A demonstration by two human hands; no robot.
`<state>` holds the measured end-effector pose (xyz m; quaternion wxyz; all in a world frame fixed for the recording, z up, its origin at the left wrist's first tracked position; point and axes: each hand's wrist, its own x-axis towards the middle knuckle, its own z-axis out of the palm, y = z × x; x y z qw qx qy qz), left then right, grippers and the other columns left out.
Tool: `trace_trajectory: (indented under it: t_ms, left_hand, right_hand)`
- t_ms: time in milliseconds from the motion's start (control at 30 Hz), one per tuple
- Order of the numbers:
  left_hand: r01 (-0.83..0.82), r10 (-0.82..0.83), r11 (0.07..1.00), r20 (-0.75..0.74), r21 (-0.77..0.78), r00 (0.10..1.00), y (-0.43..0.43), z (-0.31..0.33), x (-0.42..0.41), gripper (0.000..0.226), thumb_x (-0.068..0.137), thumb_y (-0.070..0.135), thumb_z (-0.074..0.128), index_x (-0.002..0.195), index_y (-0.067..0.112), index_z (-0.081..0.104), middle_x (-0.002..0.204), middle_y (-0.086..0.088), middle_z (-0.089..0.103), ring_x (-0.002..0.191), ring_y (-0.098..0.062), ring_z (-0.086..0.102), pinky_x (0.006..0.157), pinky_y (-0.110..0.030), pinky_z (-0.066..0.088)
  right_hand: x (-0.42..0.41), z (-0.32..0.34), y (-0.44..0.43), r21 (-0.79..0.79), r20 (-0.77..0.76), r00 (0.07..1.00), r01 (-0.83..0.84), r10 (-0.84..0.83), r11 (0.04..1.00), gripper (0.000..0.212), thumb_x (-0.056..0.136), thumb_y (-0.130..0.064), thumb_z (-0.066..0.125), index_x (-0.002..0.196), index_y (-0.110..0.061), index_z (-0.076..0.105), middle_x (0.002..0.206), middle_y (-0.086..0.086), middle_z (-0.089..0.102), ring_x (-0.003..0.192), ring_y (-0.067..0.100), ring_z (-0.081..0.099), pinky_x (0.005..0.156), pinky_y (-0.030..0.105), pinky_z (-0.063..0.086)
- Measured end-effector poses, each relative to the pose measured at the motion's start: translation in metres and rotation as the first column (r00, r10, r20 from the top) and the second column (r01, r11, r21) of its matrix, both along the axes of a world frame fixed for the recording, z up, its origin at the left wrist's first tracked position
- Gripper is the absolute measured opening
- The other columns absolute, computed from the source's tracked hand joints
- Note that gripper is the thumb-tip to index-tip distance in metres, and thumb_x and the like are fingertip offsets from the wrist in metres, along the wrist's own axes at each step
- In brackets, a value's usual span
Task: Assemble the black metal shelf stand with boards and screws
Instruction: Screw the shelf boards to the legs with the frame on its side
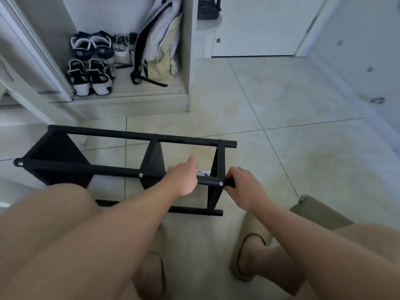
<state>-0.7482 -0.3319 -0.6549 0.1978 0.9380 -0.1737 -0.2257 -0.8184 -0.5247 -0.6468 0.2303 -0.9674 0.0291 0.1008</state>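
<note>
While crouched over the floor (281, 105), gripping a pole end of the shelf stand (152, 163) in the right hand (244, 187), pinching a small pale object (204, 172) in the left hand (184, 180).

The shelf stand (108, 134) is plain black with silver screws (221, 184), the floor tiles (281, 94) pale beige with thin grey grout lines, the shoes (91, 76) black and white, the bag (160, 68) pale yellow and grey, the slippers (249, 256) tan, the door (259, 24) white.
</note>
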Motion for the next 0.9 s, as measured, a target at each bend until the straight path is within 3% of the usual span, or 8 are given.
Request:
trace_trajectory:
  t_ms: [167, 333, 533, 667, 767, 900]
  left_hand:
    - [0.015, -0.013, 1.0, 0.094, -0.016, 0.996, 0.014, -0.022, -0.051, 0.013, 0.1, 0.006, 0.036, 0.1, 0.018, 0.039, 0.082, 0.001, 0.056, 0.075, -0.024, 0.053, 0.081, -0.037, 0.036]
    - [0.089, -0.088, 0.996, 0.053, -0.03, 0.995, 0.021, -0.033, -0.082, 0.012, 0.101, 0.008, 0.038, 0.097, 0.02, 0.038, 0.074, 0.007, 0.048, 0.069, -0.019, 0.046, 0.086, -0.039, 0.038]
    - [0.116, -0.117, 0.993, -0.026, -0.019, 0.993, 0.027, -0.035, -0.112, 0.011, 0.1, 0.012, 0.041, 0.098, 0.023, 0.038, 0.081, 0.011, 0.046, 0.079, -0.019, 0.045, 0.081, -0.035, 0.031]
    - [0.146, -0.146, 0.989, -0.068, -0.005, 0.987, 0.031, -0.033, -0.131, 0.008, 0.102, 0.015, 0.041, 0.101, 0.023, 0.039, 0.077, 0.015, 0.041, 0.081, -0.019, 0.044, 0.081, -0.035, 0.031]
    - [0.16, -0.156, 0.987, -0.113, 0.022, 0.981, 0.03, -0.029, -0.141, 0.008, 0.102, 0.015, 0.04, 0.102, 0.022, 0.039, 0.077, 0.018, 0.037, 0.081, -0.018, 0.043, 0.083, -0.035, 0.033]
    - [0.112, -0.108, 0.994, -0.194, 0.01, 0.975, 0.028, -0.008, -0.135, 0.012, 0.101, 0.014, 0.04, 0.092, 0.021, 0.046, 0.083, 0.004, 0.048, 0.083, -0.024, 0.046, 0.078, -0.036, 0.04]
  right_hand:
    - [-0.057, -0.017, 0.019, 0.004, -0.049, 0.998, 0.048, -0.047, 0.999, 0.014, 0.095, -0.019, 0.061, 0.096, -0.019, 0.046, 0.098, -0.007, 0.046, 0.096, 0.021, 0.047, 0.077, 0.036, 0.045]
    - [-0.091, -0.026, 0.023, -0.002, -0.148, 0.988, 0.049, -0.049, 0.999, 0.027, 0.09, -0.021, 0.068, 0.088, -0.024, 0.042, 0.094, -0.007, 0.047, 0.088, 0.018, 0.047, 0.071, 0.032, 0.037]
    - [-0.119, -0.032, 0.029, -0.008, -0.251, 0.966, 0.056, -0.056, 0.998, 0.038, 0.086, -0.02, 0.074, 0.08, -0.03, 0.038, 0.086, -0.014, 0.043, 0.083, 0.018, 0.05, 0.071, 0.031, 0.037]
    - [-0.14, -0.03, 0.031, -0.034, -0.283, 0.959, 0.011, -0.02, 0.999, 0.027, 0.083, -0.023, 0.075, 0.09, -0.022, 0.049, 0.092, -0.006, 0.052, 0.086, 0.022, 0.054, 0.069, 0.033, 0.036]
    - [-0.153, -0.024, 0.032, -0.048, -0.314, 0.95, -0.022, 0.006, 0.999, 0.03, 0.084, -0.029, 0.076, 0.096, -0.019, 0.05, 0.097, -0.006, 0.053, 0.09, 0.021, 0.054, 0.071, 0.033, 0.038]
    - [-0.157, 0.001, 0.027, -0.075, -0.362, 0.929, -0.109, 0.075, 0.991, 0.039, 0.088, -0.045, 0.072, 0.114, -0.026, 0.051, 0.119, -0.004, 0.052, 0.115, 0.022, 0.053, 0.093, 0.042, 0.048]
